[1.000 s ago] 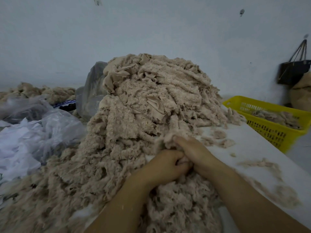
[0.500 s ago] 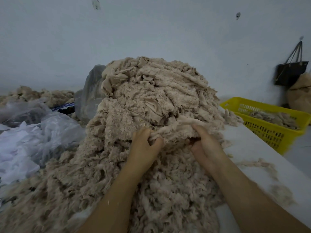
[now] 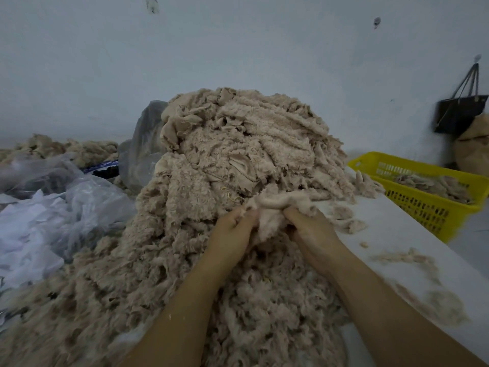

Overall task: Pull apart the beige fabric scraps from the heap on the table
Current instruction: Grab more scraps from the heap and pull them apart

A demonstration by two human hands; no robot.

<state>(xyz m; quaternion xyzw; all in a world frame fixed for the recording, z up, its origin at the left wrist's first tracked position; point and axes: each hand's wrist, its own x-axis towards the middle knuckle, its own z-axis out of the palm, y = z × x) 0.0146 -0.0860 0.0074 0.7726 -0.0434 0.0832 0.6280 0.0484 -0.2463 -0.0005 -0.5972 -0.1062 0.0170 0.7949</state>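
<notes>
Beige fabric scrap (image 3: 275, 203) bunched at the front of the heap (image 3: 238, 144) on the white surface (image 3: 391, 242): my left hand (image 3: 232, 234) and right hand (image 3: 315, 234) both curl round it, fingertips buried in fluff. Yellow basket (image 3: 428, 213) at right holds more scraps (image 3: 434, 184); its right end is cut off.

Dim, flat, bluish light. Shadows soft, deepest in the folds of the heap (image 3: 238, 154). Edges bowed by wide lens. Basket (image 3: 423, 207) and bag (image 3: 457, 115) at right blurred.
</notes>
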